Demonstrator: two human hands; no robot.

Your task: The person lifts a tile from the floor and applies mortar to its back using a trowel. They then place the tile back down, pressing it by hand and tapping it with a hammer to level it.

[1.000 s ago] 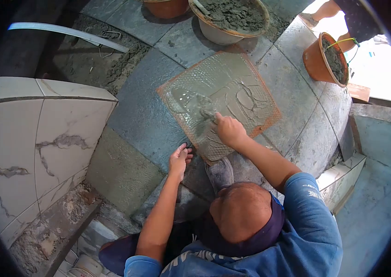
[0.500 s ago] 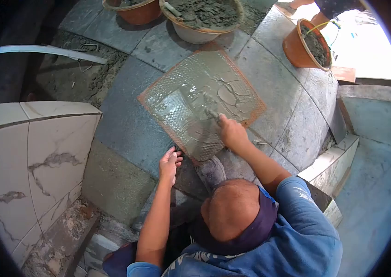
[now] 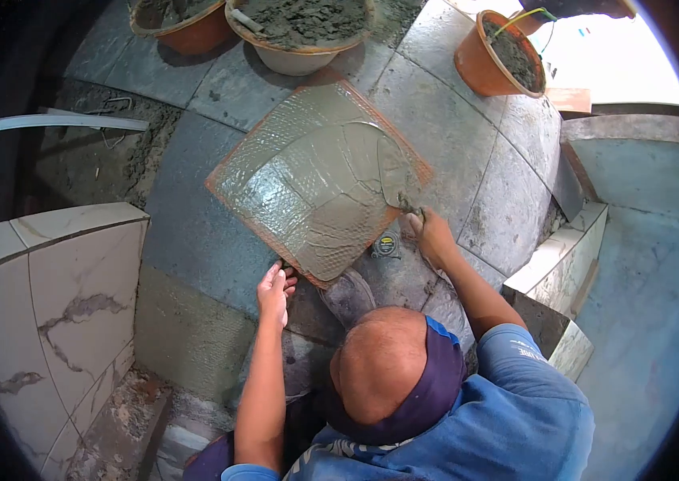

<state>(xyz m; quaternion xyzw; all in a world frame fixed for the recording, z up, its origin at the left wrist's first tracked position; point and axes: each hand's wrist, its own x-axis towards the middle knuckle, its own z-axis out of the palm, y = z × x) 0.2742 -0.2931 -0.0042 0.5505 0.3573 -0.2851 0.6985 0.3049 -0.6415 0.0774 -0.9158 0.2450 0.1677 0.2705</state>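
A square tile point(image 3: 307, 184) lies on the grey floor, its upper side coated with wet grey mortar. My right hand point(image 3: 433, 234) is closed on the handle of a trowel point(image 3: 393, 172), whose blade rests on the mortar at the tile's right edge. My left hand point(image 3: 273, 290) sits at the tile's near corner, fingers touching its edge. A small tape measure point(image 3: 386, 244) lies on the floor just left of my right hand. My shoe point(image 3: 347, 297) is right below the tile.
A basin of mortar point(image 3: 291, 60) and a second tub point(image 3: 195, 34) stand beyond the tile, an orange bucket point(image 3: 476, 68) at the far right. Marble-look tiles point(image 3: 50, 297) clad a block on the left. A white strip point(image 3: 58, 122) lies far left; a tiled step point(image 3: 556, 264) drops right.
My right hand has dragged the trowel from the tile's middle to its right edge, leaving the mortar smoother. My left hand has stayed at the near corner. The view has tilted.
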